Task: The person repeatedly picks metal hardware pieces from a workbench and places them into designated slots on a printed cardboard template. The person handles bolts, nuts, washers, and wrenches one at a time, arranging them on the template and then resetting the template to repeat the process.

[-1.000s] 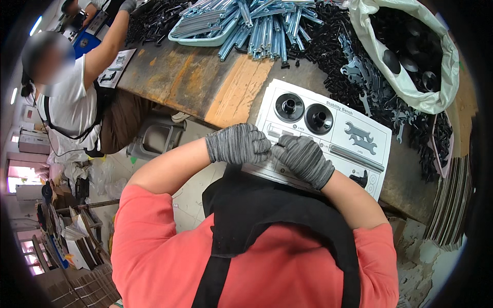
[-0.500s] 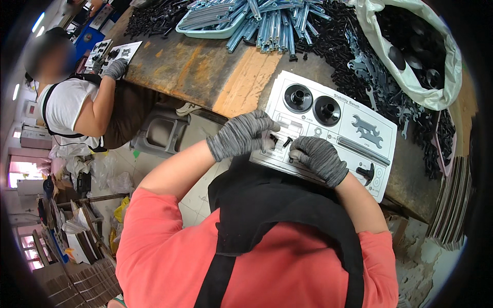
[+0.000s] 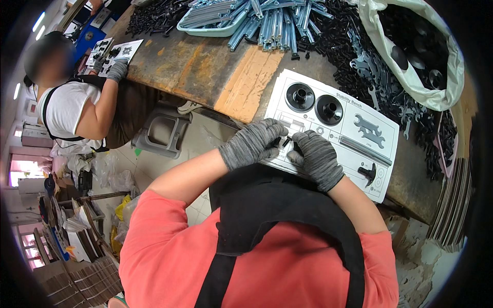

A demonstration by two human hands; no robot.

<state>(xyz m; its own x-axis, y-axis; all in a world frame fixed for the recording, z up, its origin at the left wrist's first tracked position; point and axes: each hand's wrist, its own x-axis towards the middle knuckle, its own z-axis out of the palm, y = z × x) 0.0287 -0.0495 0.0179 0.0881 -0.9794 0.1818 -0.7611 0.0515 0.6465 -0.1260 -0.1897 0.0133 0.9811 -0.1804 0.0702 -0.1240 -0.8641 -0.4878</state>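
Both my hands wear grey knit gloves and meet at the near left corner of a white printed parts card (image 3: 359, 134) on the workbench. My left hand (image 3: 252, 143) and my right hand (image 3: 316, 156) pinch small dark parts (image 3: 284, 141) between their fingertips over the card. Two black round discs (image 3: 314, 103) sit in the card's upper left. A pair of black wrenches (image 3: 368, 128), a long dark rod (image 3: 364, 150) and a black T-shaped knob (image 3: 367, 173) lie on its right half.
A pale blue tray (image 3: 205, 26) and a pile of blue-grey tubes (image 3: 275, 23) lie at the bench's far side. Loose black wrenches (image 3: 377, 69) surround a plastic bag (image 3: 418, 87) of black discs. A co-worker (image 3: 69, 110) sits left at similar cards (image 3: 120, 51).
My hands shifted slightly toward the card's near left corner and closed together on small parts. The co-worker's arm came down from the far bench to the cards at the left.
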